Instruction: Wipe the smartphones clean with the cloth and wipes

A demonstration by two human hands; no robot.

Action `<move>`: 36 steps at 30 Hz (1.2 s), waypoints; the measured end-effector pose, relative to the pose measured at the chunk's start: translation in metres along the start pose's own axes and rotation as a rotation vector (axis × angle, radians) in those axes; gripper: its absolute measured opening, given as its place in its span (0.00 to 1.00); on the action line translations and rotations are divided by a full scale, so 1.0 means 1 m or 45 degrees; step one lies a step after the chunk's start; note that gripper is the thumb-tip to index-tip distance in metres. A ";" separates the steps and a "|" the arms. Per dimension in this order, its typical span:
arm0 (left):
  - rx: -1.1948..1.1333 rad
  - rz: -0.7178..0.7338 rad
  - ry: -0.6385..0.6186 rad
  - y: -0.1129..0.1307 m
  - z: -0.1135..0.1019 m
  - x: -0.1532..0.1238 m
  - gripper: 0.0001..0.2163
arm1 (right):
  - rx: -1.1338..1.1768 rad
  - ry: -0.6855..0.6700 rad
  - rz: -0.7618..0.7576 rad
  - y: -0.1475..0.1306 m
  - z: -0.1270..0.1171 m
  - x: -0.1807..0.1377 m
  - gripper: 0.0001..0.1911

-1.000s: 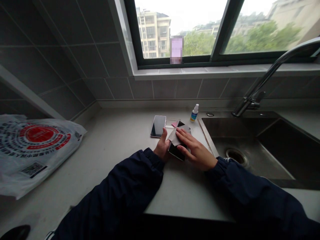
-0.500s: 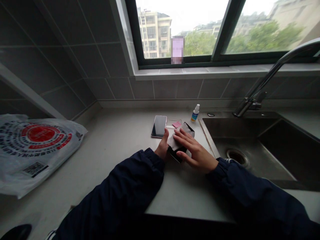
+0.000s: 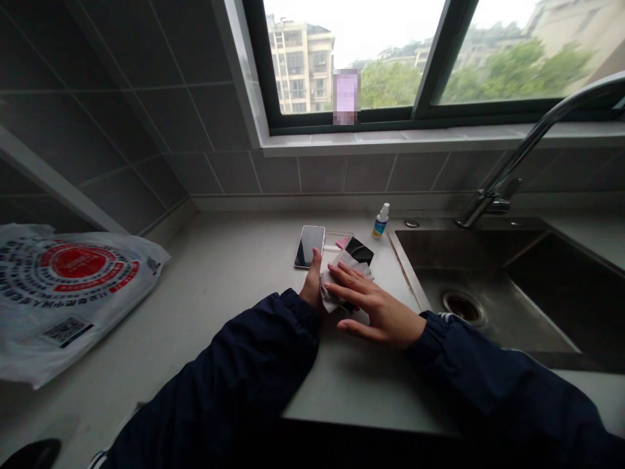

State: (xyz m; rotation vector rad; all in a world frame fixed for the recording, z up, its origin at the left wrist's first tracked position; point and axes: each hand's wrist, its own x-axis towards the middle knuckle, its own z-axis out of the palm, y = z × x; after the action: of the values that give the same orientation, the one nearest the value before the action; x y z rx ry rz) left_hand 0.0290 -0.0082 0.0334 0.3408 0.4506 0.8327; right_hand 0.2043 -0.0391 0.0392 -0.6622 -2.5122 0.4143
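A glossy black slab that looks like a phone [image 3: 360, 250] lies across my left hand [image 3: 311, 284], whose thumb points up along its near left side. Over its lower part is a crumpled white tissue [image 3: 332, 294]. My right hand [image 3: 383, 311] rests on that tissue with fingers stretched out flat and thumb apart. Just beyond, a silver-edged phone [image 3: 309, 246] lies face up on the counter. Beside it are a clear flat case [image 3: 333, 236] and a pink piece [image 3: 341, 242], both partly covered by the held slab. The fingers under the slab are hidden.
A small white-capped bottle [image 3: 381, 221] stands upright near the sink's corner. To the right are the steel sink [image 3: 488, 306] and a curved faucet [image 3: 508, 156]. A printed plastic bag [image 3: 73, 286] lies on the left of the pale counter [image 3: 229, 260], below a window.
My right hand and the tissue have slid down and left over the black slab, baring its upper dark surface. The left hand stays nearly in place.
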 end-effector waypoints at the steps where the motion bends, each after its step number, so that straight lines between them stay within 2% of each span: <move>1: -0.032 0.008 0.011 0.000 0.000 0.000 0.45 | 0.000 -0.021 -0.003 -0.001 0.000 0.000 0.38; 6: -0.108 0.000 -0.031 0.004 -0.002 0.001 0.45 | 0.017 -0.058 -0.044 -0.004 -0.003 0.001 0.37; 10: -0.122 0.089 -0.021 0.005 -0.006 0.003 0.44 | 0.024 -0.008 -0.080 -0.004 -0.003 0.002 0.34; 18: 0.030 0.284 0.113 0.004 -0.005 0.002 0.43 | 0.017 0.209 -0.112 -0.001 -0.003 0.001 0.25; 22: -0.001 0.286 0.107 0.006 0.001 -0.001 0.41 | 0.018 0.304 -0.102 0.001 -0.004 0.001 0.23; 27: -0.058 0.295 0.098 0.008 0.003 -0.001 0.38 | -0.016 0.437 0.017 0.002 -0.005 -0.001 0.19; 30: -0.038 0.313 0.069 0.009 0.002 -0.001 0.37 | -0.022 0.436 0.030 0.001 -0.007 -0.001 0.19; 36: -0.048 0.275 0.129 0.007 0.008 -0.004 0.33 | -0.026 0.336 -0.055 -0.001 -0.010 -0.002 0.23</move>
State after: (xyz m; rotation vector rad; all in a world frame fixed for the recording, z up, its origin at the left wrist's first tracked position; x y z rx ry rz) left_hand 0.0265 -0.0073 0.0446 0.3171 0.4979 1.0713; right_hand 0.2106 -0.0394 0.0468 -0.6254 -2.2787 0.2667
